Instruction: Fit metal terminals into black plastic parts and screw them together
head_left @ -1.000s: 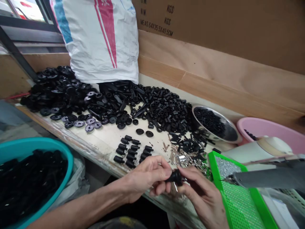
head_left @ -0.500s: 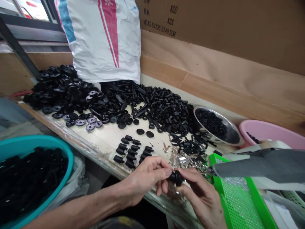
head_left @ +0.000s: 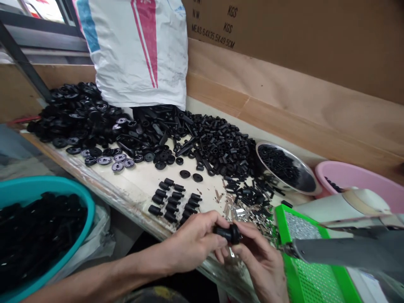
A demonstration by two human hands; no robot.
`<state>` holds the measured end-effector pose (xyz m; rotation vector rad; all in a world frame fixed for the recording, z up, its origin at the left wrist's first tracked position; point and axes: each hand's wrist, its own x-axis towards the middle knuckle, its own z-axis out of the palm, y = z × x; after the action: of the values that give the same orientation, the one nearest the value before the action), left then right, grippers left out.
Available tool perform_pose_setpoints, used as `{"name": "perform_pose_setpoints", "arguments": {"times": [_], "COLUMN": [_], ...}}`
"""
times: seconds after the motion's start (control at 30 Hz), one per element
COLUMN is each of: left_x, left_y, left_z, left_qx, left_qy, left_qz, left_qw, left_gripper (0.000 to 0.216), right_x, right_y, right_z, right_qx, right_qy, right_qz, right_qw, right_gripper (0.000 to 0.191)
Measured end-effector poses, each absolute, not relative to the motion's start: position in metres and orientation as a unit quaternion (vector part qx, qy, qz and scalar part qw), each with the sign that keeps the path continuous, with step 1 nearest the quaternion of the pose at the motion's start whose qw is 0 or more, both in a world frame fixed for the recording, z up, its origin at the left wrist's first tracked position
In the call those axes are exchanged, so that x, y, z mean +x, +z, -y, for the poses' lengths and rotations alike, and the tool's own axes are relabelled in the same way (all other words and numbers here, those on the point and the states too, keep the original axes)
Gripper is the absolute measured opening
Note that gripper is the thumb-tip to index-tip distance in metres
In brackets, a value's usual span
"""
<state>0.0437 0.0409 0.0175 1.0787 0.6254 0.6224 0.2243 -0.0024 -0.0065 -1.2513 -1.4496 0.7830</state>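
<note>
Between my two hands is a black plastic cylinder with a wider disc-like end (head_left: 224, 234). My left hand (head_left: 197, 237) is closed around the cylinder's left side. The fingertips of my right hand (head_left: 260, 254) pinch the disc end. A small shiny metal strip (head_left: 232, 252) shows just below the part; I cannot tell whether it is fixed to it. On the table beyond my left hand lie several black cylinders with narrow tips (head_left: 172, 207) in rows. Loose metal strips (head_left: 249, 216) and short black rods (head_left: 249, 191) lie scattered beyond my fingers.
Black parts (head_left: 221, 143) are heaped below a white sack (head_left: 126, 54). A metal bowl (head_left: 311, 181), a pink basin (head_left: 356, 170) and a green tray (head_left: 279, 214) with small silvery pieces stand right. Over the tray reaches a grey, narrow-tipped tool (head_left: 341, 252). A teal tub (head_left: 90, 206) stands left.
Both hands have shifted slightly left and down with the black part, and more of its cylinder shows. The grey tool over the green tray has swung lower, uncovering more silvery pieces.
</note>
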Motion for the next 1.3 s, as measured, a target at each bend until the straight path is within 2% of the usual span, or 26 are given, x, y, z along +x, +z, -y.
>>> {"name": "perform_pose_setpoints", "arguments": {"times": [0.1, 0.3, 0.4, 0.57, 0.7, 0.93, 1.1, 1.3], "left_x": [0.041, 0.044, 0.047, 0.051, 0.051, 0.047, 0.05, 0.05], "left_y": [0.017, 0.009, 0.003, 0.005, 0.008, -0.002, -0.002, -0.004], "left_z": [-0.042, -0.047, -0.049, -0.045, -0.042, -0.049, -0.049, -0.048], "left_qx": [0.561, 0.591, 0.599, 0.566, 0.603, 0.379, 0.347, 0.355], "left_qy": [0.284, 0.295, 0.303, 0.304, 0.301, 0.22, 0.24, 0.25], "left_qz": [-0.318, -0.333, -0.35, -0.357, -0.368, -0.257, -0.245, -0.26], "left_qw": [0.709, 0.673, 0.653, 0.678, 0.641, 0.861, 0.873, 0.863], "left_gripper": [0.015, 0.011, 0.009, 0.011, 0.01, 0.019, 0.022, 0.023], "right_x": [0.222, 0.222, 0.22, 0.219, 0.224, 0.237, 0.233, 0.23], "right_y": [-0.017, -0.033, -0.034, -0.033, -0.027, -0.013, -0.018, -0.019], "right_z": [0.004, 0.008, 0.007, 0.007, 0.01, 0.012, 0.012, 0.009], "right_qx": [-0.529, -0.546, -0.542, -0.533, -0.539, -0.527, -0.561, -0.56], "right_qy": [0.353, 0.367, 0.357, 0.327, 0.309, 0.237, 0.198, 0.165], "right_qz": [0.553, 0.487, 0.489, 0.514, 0.545, 0.675, 0.646, 0.678], "right_qw": [0.538, 0.574, 0.583, 0.587, 0.564, 0.459, 0.478, 0.446], "right_gripper": [0.025, 0.026, 0.026, 0.025, 0.027, 0.036, 0.037, 0.03]}}
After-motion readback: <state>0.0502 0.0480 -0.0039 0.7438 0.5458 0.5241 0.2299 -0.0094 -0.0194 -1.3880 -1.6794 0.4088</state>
